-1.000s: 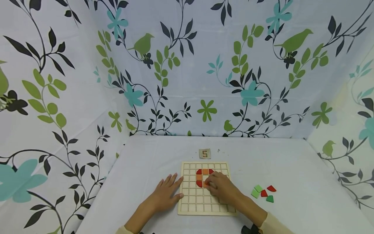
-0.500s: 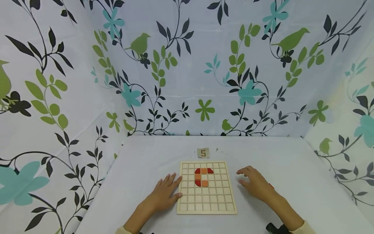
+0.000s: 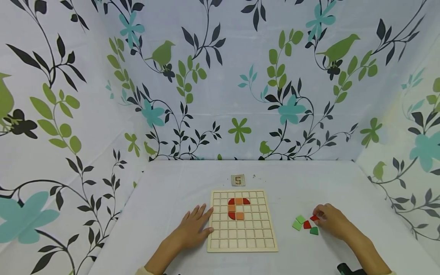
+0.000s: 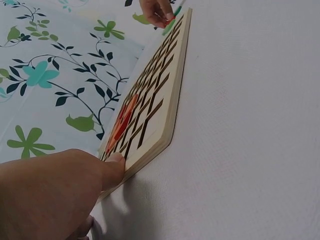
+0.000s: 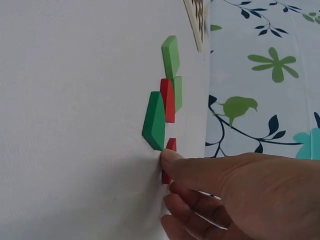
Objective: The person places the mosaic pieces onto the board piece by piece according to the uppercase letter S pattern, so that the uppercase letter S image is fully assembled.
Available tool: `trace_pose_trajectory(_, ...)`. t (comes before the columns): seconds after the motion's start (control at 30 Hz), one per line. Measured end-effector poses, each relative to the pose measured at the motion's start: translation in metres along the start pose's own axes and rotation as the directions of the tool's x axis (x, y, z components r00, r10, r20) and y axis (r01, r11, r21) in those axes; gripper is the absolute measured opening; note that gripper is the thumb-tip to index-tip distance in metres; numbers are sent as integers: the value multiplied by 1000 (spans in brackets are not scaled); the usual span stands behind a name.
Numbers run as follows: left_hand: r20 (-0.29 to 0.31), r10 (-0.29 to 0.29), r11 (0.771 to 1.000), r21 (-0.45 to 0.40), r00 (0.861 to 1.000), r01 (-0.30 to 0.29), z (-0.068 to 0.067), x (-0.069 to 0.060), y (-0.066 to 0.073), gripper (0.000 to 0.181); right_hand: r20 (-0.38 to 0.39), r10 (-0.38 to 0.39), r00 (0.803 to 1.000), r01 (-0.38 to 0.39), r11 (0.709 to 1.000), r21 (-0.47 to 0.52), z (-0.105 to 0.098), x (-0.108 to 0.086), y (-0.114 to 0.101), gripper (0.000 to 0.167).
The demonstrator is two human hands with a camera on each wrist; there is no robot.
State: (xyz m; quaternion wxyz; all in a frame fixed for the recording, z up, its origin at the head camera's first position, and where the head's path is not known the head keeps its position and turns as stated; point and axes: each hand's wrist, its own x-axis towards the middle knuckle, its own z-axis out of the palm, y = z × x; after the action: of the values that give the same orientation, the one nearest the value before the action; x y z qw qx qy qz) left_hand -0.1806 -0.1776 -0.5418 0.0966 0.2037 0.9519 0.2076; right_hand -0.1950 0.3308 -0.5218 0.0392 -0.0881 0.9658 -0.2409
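My right hand pinches a red curved-edge tile between thumb and fingers, low at the white tabletop. Close to it lie a second red tile, a dark green tile and light green tiles. My left hand lies flat with spread fingers at the left edge of a wooden grid board; its thumb touches the board's rim in the left wrist view. Red tiles and orange tiles sit in the board's upper cells, forming a C-like shape.
A small card with a mark like a 5 or S lies behind the board, with tiny dark specks beside it. Patterned cloth hangs behind and at both sides of the table. A black device is on the right wrist.
My right hand has left the board, where an orange tile now lies in its cell, and moved right to the loose tiles. It now pinches a red one. The left hand stays put.
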Motion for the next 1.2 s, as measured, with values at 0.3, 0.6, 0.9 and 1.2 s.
trace_pose_trajectory(0.3, -6, 3, 1000, 11, 1000, -3, 2, 0, -3, 70, -90, -17, 996, 22, 999, 48, 10, 14, -7, 14)
trace_pose_trajectory(0.6, -4, 0, 1000, 1, 1000, 0, 2, 0, -3, 71, -169, 90, 982, -68, 989, 130, 12, 36, -14, 20)
trace_pose_trajectory(0.9, -2, 0, 1000, 18, 1000, 0, -1, 0, -2, 71, -114, 27, 993, -14, 994, 110, 13, 43, -12, 25)
trace_pose_trajectory(1.2, -6, -8, 1000, 11, 1000, 8, -1, 0, -2, 70, -84, -60, 995, 69, 992, 109, 12, 44, -7, 25)
